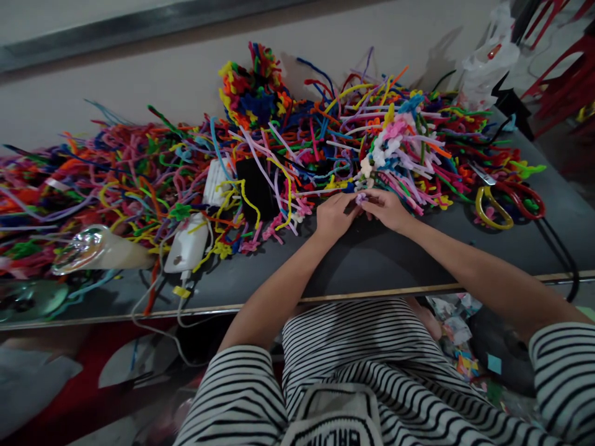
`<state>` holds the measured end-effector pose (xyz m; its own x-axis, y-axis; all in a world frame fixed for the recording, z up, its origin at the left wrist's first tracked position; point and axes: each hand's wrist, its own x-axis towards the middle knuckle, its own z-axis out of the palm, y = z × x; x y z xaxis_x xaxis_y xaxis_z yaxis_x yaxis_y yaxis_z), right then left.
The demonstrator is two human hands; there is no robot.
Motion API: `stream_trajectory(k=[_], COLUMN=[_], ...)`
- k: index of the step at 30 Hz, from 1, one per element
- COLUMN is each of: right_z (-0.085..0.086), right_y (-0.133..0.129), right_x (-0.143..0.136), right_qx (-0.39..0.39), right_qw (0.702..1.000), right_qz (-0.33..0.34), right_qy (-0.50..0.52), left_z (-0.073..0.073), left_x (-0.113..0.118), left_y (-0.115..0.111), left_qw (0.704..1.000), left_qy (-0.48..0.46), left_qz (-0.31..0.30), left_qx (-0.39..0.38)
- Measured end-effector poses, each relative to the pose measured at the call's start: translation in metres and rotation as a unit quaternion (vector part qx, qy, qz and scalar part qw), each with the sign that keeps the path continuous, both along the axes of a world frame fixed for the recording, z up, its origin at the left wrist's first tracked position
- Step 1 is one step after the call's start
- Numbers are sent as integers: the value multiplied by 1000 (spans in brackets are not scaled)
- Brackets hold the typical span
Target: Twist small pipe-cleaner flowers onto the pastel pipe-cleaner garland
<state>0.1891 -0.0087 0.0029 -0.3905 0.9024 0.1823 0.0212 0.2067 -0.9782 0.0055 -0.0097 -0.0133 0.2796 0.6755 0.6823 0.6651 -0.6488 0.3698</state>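
Both of my hands meet near the front edge of the dark table [372,263]. Between their fingertips is a small purple fuzzy flower [361,198]. My left hand [335,217] pinches it from the left side, and my right hand [387,209] has its fingers closed on it from the right. Just beyond the fingers lies a bundle of fuzzy stems with pink, white and blue flower heads [395,145]. The purple piece's stem cannot be made out.
Colourful fuzzy stems [139,161] heap along the wall. Scissors with yellow and red handles [493,207] lie at right. A black phone [255,192], a white power bank [188,244] with a cable and a plastic cup [105,248] are at left. A plastic bag [488,62] stands back right.
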Motion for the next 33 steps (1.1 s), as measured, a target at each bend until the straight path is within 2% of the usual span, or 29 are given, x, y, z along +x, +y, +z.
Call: stream_trajectory(k=[3,6,8,21,28,33], right_z=[0,-2,-3,0,2,2], right_y=[0,3,5,5,4,4], right_x=[-1,1,2,-2,2,2], right_qx=[-17,-20,-15,-5,76,116], right_qw=[999,997,995,995,989,979], right_qz=[-30,-78,-97,-98,-126,-164], right_qy=[5,1,3,23,-6,-42], left_z=[2,6,9,5,12,12], left_x=[-1,-2,-3,-1,2,4], left_y=[0,-2,-3,0,-3,-5], left_qw=[1000,996,994,999,998,989], left_qy=[3,33,45,10,-35,-116], left_qz=[-10,-73,-92,-41,-28,-6], left_qx=[-18,-43,-45,2,-43,-90])
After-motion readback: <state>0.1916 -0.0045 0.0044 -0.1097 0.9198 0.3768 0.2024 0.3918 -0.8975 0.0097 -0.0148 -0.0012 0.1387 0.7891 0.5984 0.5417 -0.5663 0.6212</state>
